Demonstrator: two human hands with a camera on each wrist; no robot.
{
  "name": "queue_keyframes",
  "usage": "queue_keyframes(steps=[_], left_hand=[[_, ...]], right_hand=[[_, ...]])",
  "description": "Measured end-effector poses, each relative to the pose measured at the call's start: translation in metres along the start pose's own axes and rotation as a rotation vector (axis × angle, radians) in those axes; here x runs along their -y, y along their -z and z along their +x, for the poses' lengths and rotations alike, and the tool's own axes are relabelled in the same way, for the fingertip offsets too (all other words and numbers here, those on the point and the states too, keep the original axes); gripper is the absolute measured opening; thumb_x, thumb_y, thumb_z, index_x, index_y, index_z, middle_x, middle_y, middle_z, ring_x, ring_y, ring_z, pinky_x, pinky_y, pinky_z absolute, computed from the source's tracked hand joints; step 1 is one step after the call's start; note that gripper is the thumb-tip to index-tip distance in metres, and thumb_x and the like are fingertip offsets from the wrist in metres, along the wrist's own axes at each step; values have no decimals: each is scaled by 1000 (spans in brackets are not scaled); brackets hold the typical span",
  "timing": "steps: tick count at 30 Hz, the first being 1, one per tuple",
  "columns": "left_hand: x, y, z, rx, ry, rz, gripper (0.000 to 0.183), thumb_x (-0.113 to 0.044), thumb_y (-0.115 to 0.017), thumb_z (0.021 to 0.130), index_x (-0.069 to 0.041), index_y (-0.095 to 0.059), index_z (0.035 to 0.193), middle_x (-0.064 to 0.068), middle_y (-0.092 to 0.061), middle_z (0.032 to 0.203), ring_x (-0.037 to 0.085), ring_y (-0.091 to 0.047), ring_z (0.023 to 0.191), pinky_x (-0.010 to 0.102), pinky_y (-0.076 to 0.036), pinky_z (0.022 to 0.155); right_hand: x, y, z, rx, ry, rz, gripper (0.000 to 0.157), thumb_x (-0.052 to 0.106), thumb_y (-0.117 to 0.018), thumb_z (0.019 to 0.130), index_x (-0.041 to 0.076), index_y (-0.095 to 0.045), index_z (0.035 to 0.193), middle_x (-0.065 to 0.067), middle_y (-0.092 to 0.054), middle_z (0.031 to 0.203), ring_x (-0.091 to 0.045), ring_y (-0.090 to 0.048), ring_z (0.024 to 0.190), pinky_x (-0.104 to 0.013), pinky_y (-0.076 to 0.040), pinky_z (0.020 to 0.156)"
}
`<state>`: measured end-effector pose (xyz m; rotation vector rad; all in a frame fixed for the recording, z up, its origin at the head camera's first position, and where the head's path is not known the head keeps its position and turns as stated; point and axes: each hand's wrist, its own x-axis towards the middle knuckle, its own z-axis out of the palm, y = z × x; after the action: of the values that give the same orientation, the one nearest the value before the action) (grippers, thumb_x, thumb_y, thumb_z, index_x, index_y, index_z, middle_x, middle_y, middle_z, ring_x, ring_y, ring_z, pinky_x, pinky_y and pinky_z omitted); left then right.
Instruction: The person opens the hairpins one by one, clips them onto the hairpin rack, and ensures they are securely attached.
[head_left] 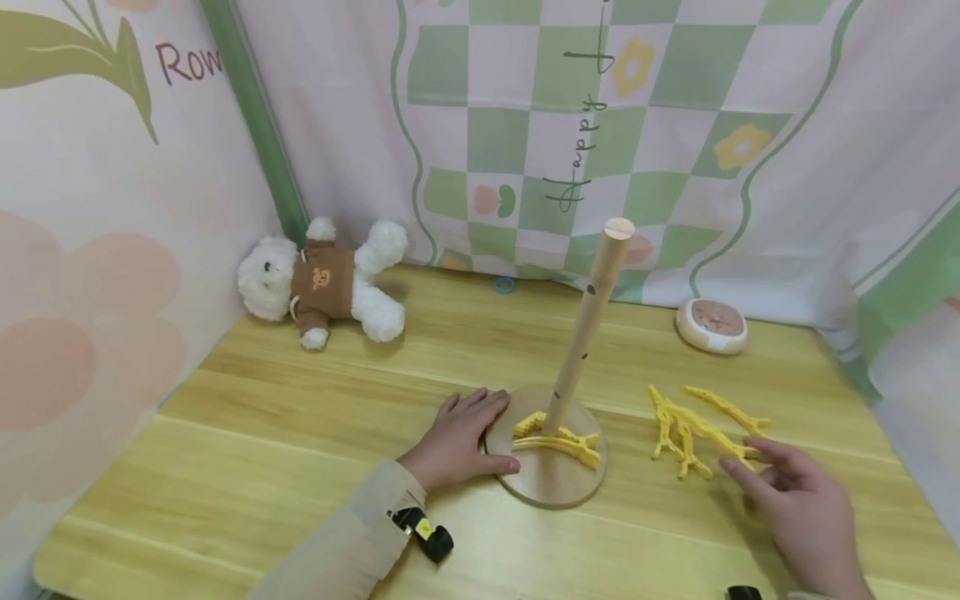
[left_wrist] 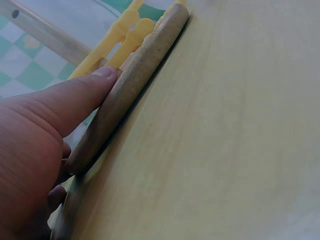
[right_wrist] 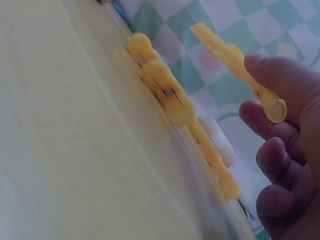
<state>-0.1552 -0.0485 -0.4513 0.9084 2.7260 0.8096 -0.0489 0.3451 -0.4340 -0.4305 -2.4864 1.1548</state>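
A round wooden base (head_left: 555,492) carries an upright wooden pole (head_left: 588,312) with dark holes along it. My left hand (head_left: 459,442) rests at the base's left edge, fingers spread and thumb on its top; the left wrist view shows the thumb (left_wrist: 82,97) at the rim. Yellow plastic branches (head_left: 566,447) lie on the base around the pole's foot. My right hand (head_left: 806,508) pinches one end of a yellow branch (right_wrist: 227,57) between thumb and index finger. In the right wrist view it is raised off the table, with other yellow branches (right_wrist: 167,92) lying below.
Another yellow branch (head_left: 727,406) lies on the wooden table (head_left: 300,442) behind the right hand. A white plush toy (head_left: 322,283) in a brown top lies at the back left. A small blue ring (head_left: 504,285) and a round white device (head_left: 712,325) sit near the checkered curtain (head_left: 498,137).
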Motion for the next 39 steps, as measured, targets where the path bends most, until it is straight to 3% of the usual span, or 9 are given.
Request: queue_keyframes(steps=[11, 22, 39], left_hand=[[0, 2, 0, 4, -3, -21, 97, -59, -74, 83, -12, -34, 157, 3, -36, 160, 27, -22, 152, 53, -5, 122], [0, 2, 0, 64, -51, 55, 95, -62, -66, 88, -14, -28, 160, -2, -28, 164, 30, -15, 153, 58, -2, 121], [0, 1, 0, 58, -43, 56, 96, -63, -67, 87, -13, -30, 159, -2, -30, 164, 29, -16, 153, 58, -2, 121]], right_hand=[[18, -23, -7, 15, 159, 18, 31, 14, -84, 83, 5, -72, 109, 2, -57, 61, -8, -48, 52, -23, -37, 43], [37, -39, -17, 72, 268, -1, 25, 12, -85, 81, 13, -74, 103, 3, -50, 60, -8, -43, 51, -22, -36, 42], [51, -55, -29, 100, 338, 44, 29, 6, -88, 75, 16, -74, 98, 7, -42, 57, -5, -38, 48, -21, -34, 43]])
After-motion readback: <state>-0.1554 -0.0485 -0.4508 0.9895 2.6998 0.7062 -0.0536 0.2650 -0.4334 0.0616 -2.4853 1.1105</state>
